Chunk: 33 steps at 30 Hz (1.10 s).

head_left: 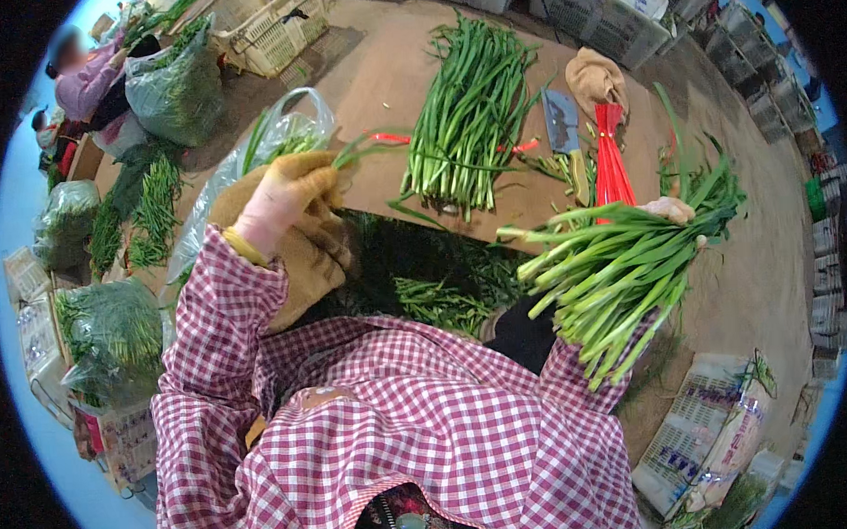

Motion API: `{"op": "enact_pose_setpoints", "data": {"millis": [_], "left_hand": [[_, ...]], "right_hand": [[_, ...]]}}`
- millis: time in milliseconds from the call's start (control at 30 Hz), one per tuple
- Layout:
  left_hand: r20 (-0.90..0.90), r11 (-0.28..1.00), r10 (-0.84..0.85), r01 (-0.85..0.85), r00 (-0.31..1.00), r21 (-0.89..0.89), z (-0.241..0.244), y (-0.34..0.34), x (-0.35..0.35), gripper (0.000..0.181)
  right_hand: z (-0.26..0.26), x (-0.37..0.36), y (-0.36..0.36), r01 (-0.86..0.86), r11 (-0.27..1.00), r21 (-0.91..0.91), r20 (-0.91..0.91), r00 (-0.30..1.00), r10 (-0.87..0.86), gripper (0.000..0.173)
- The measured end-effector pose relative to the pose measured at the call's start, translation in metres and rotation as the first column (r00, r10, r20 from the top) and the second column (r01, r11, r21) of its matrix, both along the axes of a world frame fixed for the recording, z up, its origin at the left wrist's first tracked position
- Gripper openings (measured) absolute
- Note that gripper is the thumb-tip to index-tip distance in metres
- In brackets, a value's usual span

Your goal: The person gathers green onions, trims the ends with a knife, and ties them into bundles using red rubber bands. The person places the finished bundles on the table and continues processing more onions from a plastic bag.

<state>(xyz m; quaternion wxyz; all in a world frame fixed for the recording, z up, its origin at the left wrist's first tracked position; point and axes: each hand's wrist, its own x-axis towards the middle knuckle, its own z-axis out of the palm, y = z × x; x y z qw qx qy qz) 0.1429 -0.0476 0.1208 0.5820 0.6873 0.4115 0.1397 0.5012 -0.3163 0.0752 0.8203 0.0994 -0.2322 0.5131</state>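
Observation:
My left hand, in a yellowish glove that leaves part of it bare, pinches a few thin green leaves at the left of a brown board. A loose bunch of Chinese chives lies across my right hand, pale stems towards me. Only some fingertips show there, gripping it; the rest is hidden. A larger pile of chives rests on the board, with a red strip running beneath it. Brown fabric lies below my left hand.
Right of the pile are a kitchen knife, red ties and a tan cloth. A clear plastic bag holds greens at left. Cut greens lie below the board. Crates and a seated person are farther off.

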Motion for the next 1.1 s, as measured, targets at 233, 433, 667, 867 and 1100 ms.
{"op": "enact_pose_setpoints", "data": {"millis": [233,433,667,867,1100], "left_hand": [[0.709,0.94,-0.039,0.266,0.704,-0.213,0.082,-0.003,0.069,0.054],[0.603,0.846,-0.261,0.48,0.753,-0.234,0.091,-0.045,0.151,0.049],[0.328,0.785,-0.513,0.588,0.793,-0.193,0.014,-0.093,0.142,0.049],[-0.017,0.66,-0.671,0.608,0.741,0.44,0.029,-0.101,0.132,0.042],[0.027,0.625,-0.69,0.577,0.723,0.526,0.025,-0.109,0.116,0.04]], "right_hand": [[-0.016,0.003,0.012,0.079,0.989,-0.126,0.089,0.994,-0.068,0.048],[-0.001,-0.037,0.03,0.103,0.988,-0.112,0.115,0.989,-0.091,0.059],[-0.007,-0.039,0.034,0.181,0.967,-0.18,0.269,0.955,-0.129,0.06],[-0.004,-0.047,0.039,0.233,0.972,0.015,0.118,0.965,-0.233,0.058],[-0.006,-0.004,0.022,-0.026,0.981,0.194,-0.025,0.999,0.031,0.051]]}}
